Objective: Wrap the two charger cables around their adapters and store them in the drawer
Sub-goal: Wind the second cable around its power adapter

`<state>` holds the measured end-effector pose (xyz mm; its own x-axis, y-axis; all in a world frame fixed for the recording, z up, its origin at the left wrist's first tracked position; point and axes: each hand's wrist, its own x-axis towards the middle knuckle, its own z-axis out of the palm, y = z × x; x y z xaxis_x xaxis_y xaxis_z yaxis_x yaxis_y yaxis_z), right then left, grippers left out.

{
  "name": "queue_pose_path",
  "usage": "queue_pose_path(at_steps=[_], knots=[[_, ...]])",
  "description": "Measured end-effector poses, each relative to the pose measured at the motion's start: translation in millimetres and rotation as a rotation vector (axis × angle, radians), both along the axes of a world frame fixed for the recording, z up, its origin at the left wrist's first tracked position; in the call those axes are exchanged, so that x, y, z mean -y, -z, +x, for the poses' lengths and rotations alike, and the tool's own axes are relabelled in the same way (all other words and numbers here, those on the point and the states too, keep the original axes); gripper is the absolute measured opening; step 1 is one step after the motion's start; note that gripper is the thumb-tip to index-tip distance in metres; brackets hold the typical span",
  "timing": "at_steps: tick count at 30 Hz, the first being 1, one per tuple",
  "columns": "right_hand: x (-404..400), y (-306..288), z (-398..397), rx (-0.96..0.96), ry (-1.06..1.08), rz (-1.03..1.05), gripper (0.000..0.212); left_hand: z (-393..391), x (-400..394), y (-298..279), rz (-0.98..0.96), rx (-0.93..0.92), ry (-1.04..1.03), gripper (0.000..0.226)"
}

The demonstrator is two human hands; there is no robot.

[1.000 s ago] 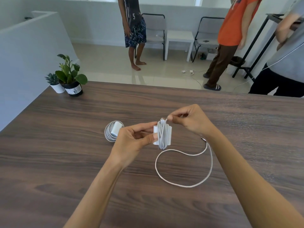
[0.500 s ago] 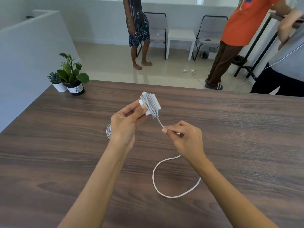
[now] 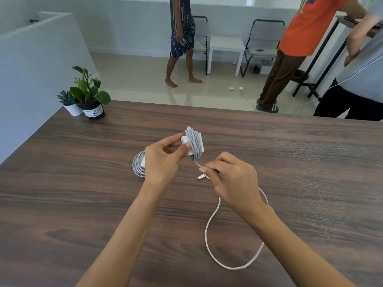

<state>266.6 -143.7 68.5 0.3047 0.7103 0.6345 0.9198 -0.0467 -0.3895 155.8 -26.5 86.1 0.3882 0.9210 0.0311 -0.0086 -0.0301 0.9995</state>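
Note:
My left hand [image 3: 163, 160] holds a white adapter [image 3: 193, 142] above the dark wooden table [image 3: 62, 183], with many turns of white cable wound around it. My right hand [image 3: 230, 181] pinches the same cable just below the adapter; the cable's loose end with its plug [image 3: 200, 177] sticks out beside my fingers. The rest of that cable [image 3: 209, 243] lies in a loose loop on the table under my right forearm. A second adapter with its cable coiled around it [image 3: 138, 165] rests on the table, partly hidden behind my left hand. No drawer is in view.
Two potted plants [image 3: 87, 98] stand at the table's far left corner beside a white partition wall [image 3: 31, 65]. Beyond the far table edge three people stand on the tiled floor, with chairs, a small white table [image 3: 226, 46] and a charger [image 3: 236, 89] on the floor.
My left hand lowered the wound adapter slightly toward me. My right hand slid along the cable, and the cable's plug end now shows beside my right fingers.

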Motion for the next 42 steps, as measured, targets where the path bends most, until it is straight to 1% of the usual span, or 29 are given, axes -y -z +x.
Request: queue_pose_path(at_steps=[2,5,7,10,14,17,21,27,32,34,35,36,39,42], knots=[[0,-7,3,0.036,0.005,-0.074,0.014,-1,1,3,0.079,-0.111,-0.001,0.029],[-1,-18,12,0.116,-0.029,-0.18,0.013,-1,4,9,0.128,-0.197,0.032,0.033],[-2,-28,20,0.161,-0.047,-0.23,0.016,-3,4,14,0.155,-0.262,0.08,0.034],[-4,-42,33,0.226,-0.052,-0.246,0.019,-7,4,16,0.137,-0.303,0.215,0.033],[-8,-52,44,0.283,-0.066,-0.256,0.013,-9,13,7,0.136,-0.296,0.375,0.032],[-12,-52,52,0.229,-0.054,-0.271,0.013,-10,14,1,0.088,-0.219,0.442,0.034],[-13,-51,61,0.071,-0.017,-0.228,0.01,-13,16,-2,0.08,-0.208,0.509,0.036],[-14,-56,59,0.053,-0.079,-0.2,0.008,-14,16,-10,0.087,-0.246,0.574,0.036],[-15,-64,60,-0.032,-0.096,-0.216,0.01,-17,18,-18,0.094,-0.21,0.582,0.036],[-17,-63,62,-0.09,-0.1,-0.237,0.009,-18,18,-20,0.1,-0.182,0.568,0.035],[-18,-61,62,-0.152,-0.102,-0.24,0.006,-19,18,-21,0.095,-0.165,0.56,0.033],[-18,-60,62,-0.25,-0.114,-0.236,0.005,-19,18,-23,0.089,-0.143,0.557,0.032],[-19,-52,60,-0.642,-0.205,-0.213,0.017,-21,19,-27,0.05,-0.078,0.568,0.031],[-17,-40,57,-0.889,-0.244,-0.252,0.02,-21,20,-27,-0.006,-0.019,0.575,0.032]])
